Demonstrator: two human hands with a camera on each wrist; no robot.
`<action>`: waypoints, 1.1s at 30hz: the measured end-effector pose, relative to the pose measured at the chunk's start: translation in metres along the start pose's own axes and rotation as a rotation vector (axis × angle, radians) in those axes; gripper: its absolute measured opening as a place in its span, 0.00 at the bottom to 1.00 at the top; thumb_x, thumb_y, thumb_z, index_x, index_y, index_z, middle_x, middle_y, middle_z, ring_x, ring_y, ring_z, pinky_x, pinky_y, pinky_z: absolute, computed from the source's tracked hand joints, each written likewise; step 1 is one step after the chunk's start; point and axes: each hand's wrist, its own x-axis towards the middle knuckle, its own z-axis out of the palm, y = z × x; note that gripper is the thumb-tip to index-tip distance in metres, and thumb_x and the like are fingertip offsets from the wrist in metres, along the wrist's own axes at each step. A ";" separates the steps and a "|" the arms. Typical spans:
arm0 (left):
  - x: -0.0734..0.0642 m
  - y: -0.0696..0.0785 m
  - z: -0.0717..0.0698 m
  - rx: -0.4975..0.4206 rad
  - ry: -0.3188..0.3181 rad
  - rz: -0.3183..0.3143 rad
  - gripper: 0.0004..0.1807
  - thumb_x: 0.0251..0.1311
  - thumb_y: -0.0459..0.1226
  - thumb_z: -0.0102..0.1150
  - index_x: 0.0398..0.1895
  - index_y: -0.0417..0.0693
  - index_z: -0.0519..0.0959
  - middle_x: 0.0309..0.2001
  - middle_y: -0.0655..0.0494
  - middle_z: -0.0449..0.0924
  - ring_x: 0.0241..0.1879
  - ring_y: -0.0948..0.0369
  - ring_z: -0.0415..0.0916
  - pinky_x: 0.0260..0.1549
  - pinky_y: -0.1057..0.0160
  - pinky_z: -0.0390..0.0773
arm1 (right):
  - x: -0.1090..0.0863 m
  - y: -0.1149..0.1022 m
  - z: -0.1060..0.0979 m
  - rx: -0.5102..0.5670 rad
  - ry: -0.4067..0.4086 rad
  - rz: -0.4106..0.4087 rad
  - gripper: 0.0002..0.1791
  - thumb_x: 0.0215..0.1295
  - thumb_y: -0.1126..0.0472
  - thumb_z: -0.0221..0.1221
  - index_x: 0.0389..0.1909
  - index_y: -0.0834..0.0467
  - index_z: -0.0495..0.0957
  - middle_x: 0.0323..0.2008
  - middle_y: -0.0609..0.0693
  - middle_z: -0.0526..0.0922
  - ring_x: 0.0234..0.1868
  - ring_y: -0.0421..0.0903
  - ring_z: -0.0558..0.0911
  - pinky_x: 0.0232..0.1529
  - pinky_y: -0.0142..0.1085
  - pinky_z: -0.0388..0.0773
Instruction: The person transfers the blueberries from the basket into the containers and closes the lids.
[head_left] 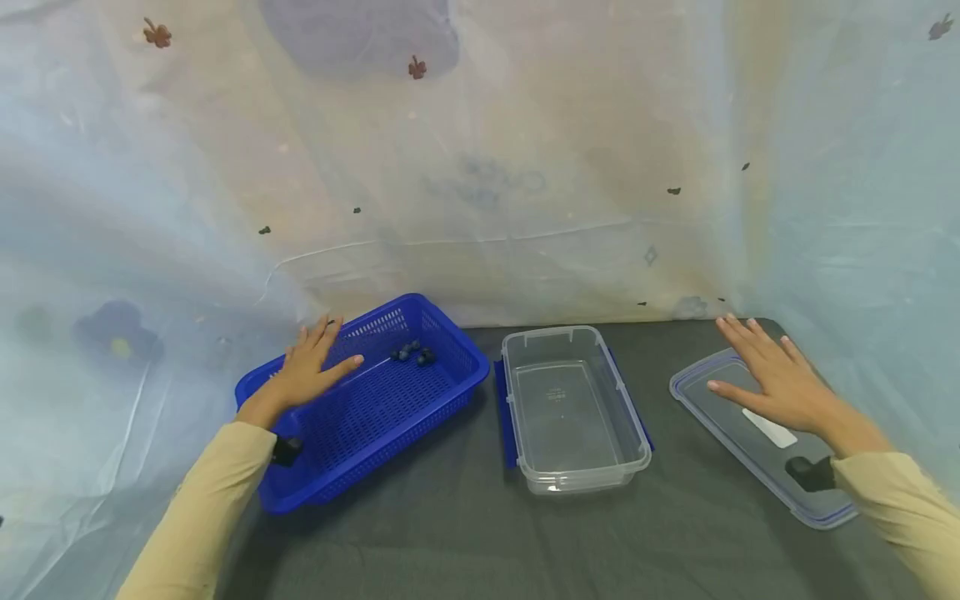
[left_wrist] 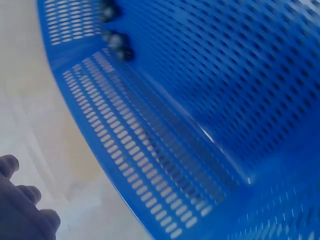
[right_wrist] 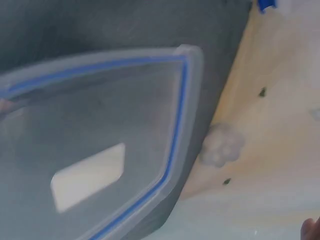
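Note:
My left hand (head_left: 309, 372), fingers spread and straight, hovers over the left side of a blue perforated basket (head_left: 375, 408) and holds nothing. Several small dark blueberries (head_left: 412, 353) lie together at the basket's far end; the left wrist view shows these blueberries (left_wrist: 116, 40) close to its wall. At the right, my right hand (head_left: 780, 379) is held with straight fingers above a clear lid (head_left: 720, 392) with a blue seal. A white label (right_wrist: 90, 177) shows on that lid in the right wrist view. Between the hands stands a clear plastic container (head_left: 562, 417), with no lid on it.
Blue side flaps (head_left: 506, 414) hang along the container's sides. Everything rests on a dark grey cloth-covered table (head_left: 450, 542). A pale patterned curtain (head_left: 525, 167) encloses the back and both sides, close behind the basket.

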 end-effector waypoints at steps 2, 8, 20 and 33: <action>0.003 0.001 -0.002 -0.079 0.032 0.008 0.47 0.70 0.57 0.45 0.77 0.47 0.33 0.76 0.41 0.25 0.71 0.37 0.21 0.60 0.29 0.31 | 0.002 -0.006 0.000 0.053 0.032 -0.020 0.50 0.65 0.50 0.60 0.78 0.51 0.38 0.77 0.54 0.40 0.75 0.52 0.37 0.68 0.56 0.26; 0.015 0.009 -0.005 -0.264 0.165 -0.008 0.43 0.70 0.53 0.48 0.76 0.38 0.44 0.74 0.34 0.44 0.70 0.36 0.44 0.62 0.34 0.50 | 0.011 -0.029 0.005 0.236 0.100 -0.057 0.49 0.64 0.57 0.62 0.77 0.54 0.40 0.76 0.60 0.43 0.75 0.57 0.41 0.69 0.55 0.32; 0.050 0.015 0.021 -0.595 0.453 -0.114 0.25 0.68 0.42 0.57 0.61 0.35 0.72 0.59 0.38 0.72 0.57 0.44 0.70 0.53 0.46 0.71 | 0.010 -0.066 0.044 0.443 0.164 -0.072 0.47 0.63 0.61 0.62 0.77 0.49 0.44 0.76 0.56 0.45 0.74 0.59 0.44 0.63 0.68 0.44; 0.071 0.007 0.051 -0.622 0.453 -0.201 0.23 0.66 0.36 0.59 0.59 0.31 0.72 0.56 0.36 0.73 0.56 0.43 0.70 0.55 0.48 0.69 | -0.002 -0.089 0.092 0.600 0.101 -0.117 0.50 0.58 0.64 0.65 0.77 0.55 0.46 0.76 0.56 0.44 0.74 0.43 0.41 0.59 0.71 0.46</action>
